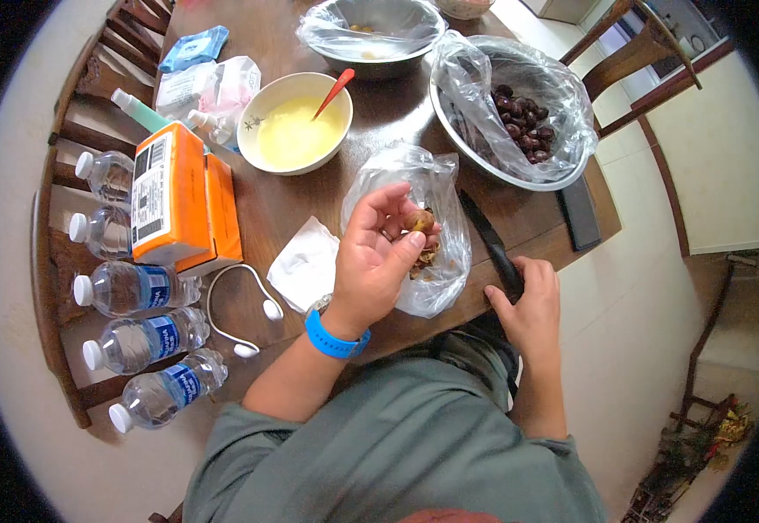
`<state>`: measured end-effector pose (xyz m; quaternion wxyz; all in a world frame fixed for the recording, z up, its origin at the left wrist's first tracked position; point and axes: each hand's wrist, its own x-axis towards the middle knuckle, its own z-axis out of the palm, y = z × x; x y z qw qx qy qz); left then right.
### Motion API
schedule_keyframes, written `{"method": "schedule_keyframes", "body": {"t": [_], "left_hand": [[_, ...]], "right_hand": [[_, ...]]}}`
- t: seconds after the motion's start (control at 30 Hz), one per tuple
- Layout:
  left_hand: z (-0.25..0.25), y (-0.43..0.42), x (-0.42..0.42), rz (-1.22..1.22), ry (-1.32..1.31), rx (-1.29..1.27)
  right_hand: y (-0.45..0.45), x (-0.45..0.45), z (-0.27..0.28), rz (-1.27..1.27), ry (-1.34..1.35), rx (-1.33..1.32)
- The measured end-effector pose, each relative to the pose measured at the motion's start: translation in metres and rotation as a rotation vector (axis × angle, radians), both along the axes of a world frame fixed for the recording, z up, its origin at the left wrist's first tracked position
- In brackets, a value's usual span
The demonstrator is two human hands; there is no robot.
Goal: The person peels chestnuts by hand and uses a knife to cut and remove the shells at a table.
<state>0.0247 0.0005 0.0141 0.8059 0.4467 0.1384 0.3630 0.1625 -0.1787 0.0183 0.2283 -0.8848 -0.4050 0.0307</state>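
My left hand [375,261], with a blue-strapped watch on the wrist, holds a yellowish-brown chestnut [418,221] between thumb and fingers. Under it a clear plastic bag [440,283] lies spread on the table, with brown peelings [425,260] partly hidden by my fingers. In my right hand [532,305], at the table's front edge, is the handle of a dark-bladed knife [480,225]. Its blade points away from me, to the right of the bag. Beyond it stands a metal basin [462,148] lined with plastic, with dark brown chestnuts [523,122] inside.
A white bowl [253,157] of yellow liquid holds a red spoon [336,91]. Behind stands another plastic-lined basin [375,65]. On the left are an orange tissue pack [174,200], several water bottles [139,344], a white cord [214,301] and a paper napkin [303,266]. A dark phone-like slab [578,213] lies right.
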Motion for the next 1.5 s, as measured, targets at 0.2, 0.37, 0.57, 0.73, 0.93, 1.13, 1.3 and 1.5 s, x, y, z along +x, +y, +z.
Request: {"method": "schedule_keyframes", "body": {"t": [0.2,0.37,0.57,0.73,0.93,1.13,1.3,1.5], "left_hand": [[-0.004,0.001,-0.001,0.018,0.085,0.088],[0.002,0.001,0.000,0.047,0.144,0.080],[0.002,-0.002,0.000,0.128,0.235,0.223],[0.000,-0.001,-0.002,0.119,0.238,0.234],[0.001,0.000,-0.002,0.109,0.216,0.223],[0.001,0.001,-0.002,0.099,0.195,0.268],[0.003,0.000,-0.002,0.043,0.153,0.248],[0.004,0.001,-0.003,-0.016,0.142,0.194]], "right_hand": [[-0.004,-0.002,-0.011,-0.019,0.004,0.001],[-0.009,-0.010,0.000,-0.122,0.350,0.179],[-0.008,-0.019,0.010,0.057,0.380,0.356],[-0.004,-0.021,0.018,0.212,0.328,0.414],[-0.001,-0.021,0.019,0.236,0.293,0.420],[-0.002,-0.021,0.018,0.210,0.318,0.426],[-0.003,-0.021,0.016,0.207,0.374,0.428],[-0.006,-0.021,0.011,0.200,0.437,0.433]]}}
